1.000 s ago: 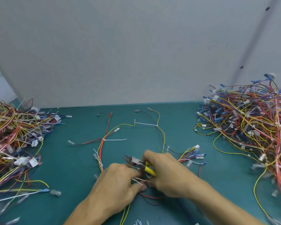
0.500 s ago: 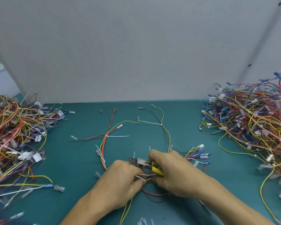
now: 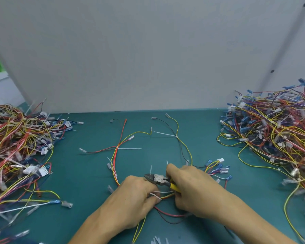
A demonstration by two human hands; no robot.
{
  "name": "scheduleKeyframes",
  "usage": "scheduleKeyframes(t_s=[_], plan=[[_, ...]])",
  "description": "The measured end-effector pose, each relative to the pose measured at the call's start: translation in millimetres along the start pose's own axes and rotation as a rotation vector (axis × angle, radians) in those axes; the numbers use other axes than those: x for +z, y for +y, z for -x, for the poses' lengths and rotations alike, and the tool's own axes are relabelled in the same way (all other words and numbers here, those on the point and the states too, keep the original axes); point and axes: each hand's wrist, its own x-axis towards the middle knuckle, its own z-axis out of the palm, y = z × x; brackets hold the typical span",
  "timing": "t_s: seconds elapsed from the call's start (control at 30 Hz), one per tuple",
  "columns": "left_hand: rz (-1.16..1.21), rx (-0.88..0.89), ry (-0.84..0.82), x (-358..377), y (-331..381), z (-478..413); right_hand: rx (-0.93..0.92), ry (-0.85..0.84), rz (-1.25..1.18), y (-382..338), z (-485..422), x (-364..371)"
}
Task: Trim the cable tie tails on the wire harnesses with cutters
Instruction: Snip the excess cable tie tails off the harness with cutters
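One wire harness (image 3: pixel 182 148) of yellow, red and black wires lies spread on the green mat, with white cable tie tails (image 3: pixel 130 148) sticking out at several knots. My left hand (image 3: pixel 134 198) pinches the harness near a white tie (image 3: pixel 156 196) at the front centre. My right hand (image 3: pixel 192 189) grips the yellow-handled cutters (image 3: pixel 158 179), whose dark jaws point left just above my left hand's knuckles. Whether the jaws touch a tie is hidden.
A big heap of harnesses (image 3: pixel 19 155) fills the left side of the green mat (image 3: pixel 88 182); another heap (image 3: pixel 275 136) fills the right. A grey wall (image 3: pixel 148 59) stands behind. Cut tie pieces (image 3: pixel 158 241) lie at the near edge.
Both hands stayed together at the front centre. The cutters' jaws shifted slightly toward my left hand, and the view tilted a little.
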Motion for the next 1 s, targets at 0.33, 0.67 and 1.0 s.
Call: scheduleKeyframes(t_s=[0.33, 0.67, 1.0], plan=[[0.012, -0.035, -0.026, -2.9, 4.3, 0.4, 0.045, 0.037, -0.172, -0.5, 11.9, -13.7], [0.277, -0.230, 0.156, -19.4, 19.1, -17.5, 0.260, 0.281, -0.543, 45.9, 47.6, -53.8], [0.317, -0.158, 0.054, 12.1, 25.8, -32.2, 0.431, 0.159, -0.411, 48.5, 55.1, -51.1]])
